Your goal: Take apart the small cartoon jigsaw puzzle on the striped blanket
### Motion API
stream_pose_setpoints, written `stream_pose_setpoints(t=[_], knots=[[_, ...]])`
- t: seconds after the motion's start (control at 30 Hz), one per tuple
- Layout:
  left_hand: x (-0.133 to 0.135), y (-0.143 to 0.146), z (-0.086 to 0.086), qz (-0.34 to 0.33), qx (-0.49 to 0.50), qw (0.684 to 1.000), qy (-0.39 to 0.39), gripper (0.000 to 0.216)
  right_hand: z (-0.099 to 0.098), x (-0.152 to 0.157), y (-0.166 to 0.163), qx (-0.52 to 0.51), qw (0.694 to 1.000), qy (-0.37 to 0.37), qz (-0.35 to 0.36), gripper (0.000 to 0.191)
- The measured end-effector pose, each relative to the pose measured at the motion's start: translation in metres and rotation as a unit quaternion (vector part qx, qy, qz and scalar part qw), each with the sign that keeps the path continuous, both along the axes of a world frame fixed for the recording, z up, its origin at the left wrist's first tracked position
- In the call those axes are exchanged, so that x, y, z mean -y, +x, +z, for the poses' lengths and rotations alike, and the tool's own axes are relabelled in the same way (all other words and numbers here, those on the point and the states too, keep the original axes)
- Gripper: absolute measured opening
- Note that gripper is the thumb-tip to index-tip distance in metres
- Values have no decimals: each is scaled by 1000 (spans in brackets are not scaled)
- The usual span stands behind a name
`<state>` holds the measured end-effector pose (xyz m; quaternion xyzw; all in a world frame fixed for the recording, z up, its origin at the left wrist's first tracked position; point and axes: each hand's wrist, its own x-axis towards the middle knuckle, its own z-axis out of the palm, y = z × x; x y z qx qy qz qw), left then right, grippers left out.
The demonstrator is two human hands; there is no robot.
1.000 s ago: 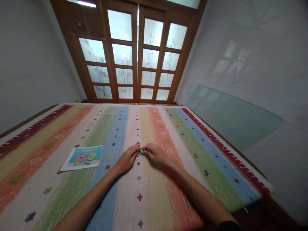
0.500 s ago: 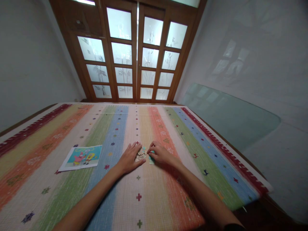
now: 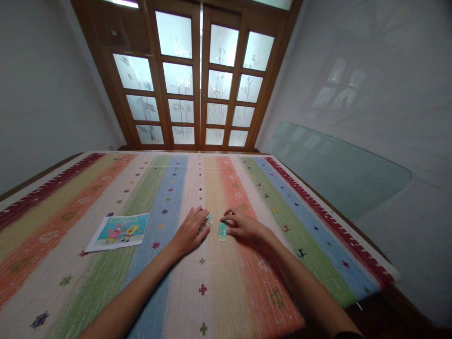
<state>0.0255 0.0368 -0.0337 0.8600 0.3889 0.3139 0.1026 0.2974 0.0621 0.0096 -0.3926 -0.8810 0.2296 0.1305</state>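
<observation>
A striped cloth (image 3: 106, 282) covers the table, with a cartoon picture (image 3: 119, 231) lying flat at its left. The left hand (image 3: 189, 231) rests palm-down, fingers extended and loosely spread, over a small pile of puzzle pieces (image 3: 206, 222) at the cloth's centre. The right hand (image 3: 242, 225), fingers curled, touches a teal puzzle piece (image 3: 221, 231) flat on the cloth just beside the pile; whether it grips the piece cannot be told.

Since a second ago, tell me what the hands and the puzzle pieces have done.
The hands have parted. The left hand has flattened over the pile of puzzle pieces, spreading it. The right hand has slid right, drawing a turquoise piece clear of the pile, fingertips on it. The printed picture and the striped cloth lie as before.
</observation>
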Motion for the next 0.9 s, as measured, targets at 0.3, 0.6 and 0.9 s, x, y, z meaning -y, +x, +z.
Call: stream_pose_setpoints(t=[0.3, 0.6, 0.9], knots=[[23, 34, 6, -34, -32, 999, 18, 41, -2, 0, 1, -8, 1000, -11, -14, 20], [21, 34, 0, -23, -13, 999, -19, 13, 0, 7, -2, -36, 998, -44, -14, 20], [28, 36, 12, -51, 16, 997, -58, 21, 3, 7, -12, -43, 993, -108, 13, 10]])
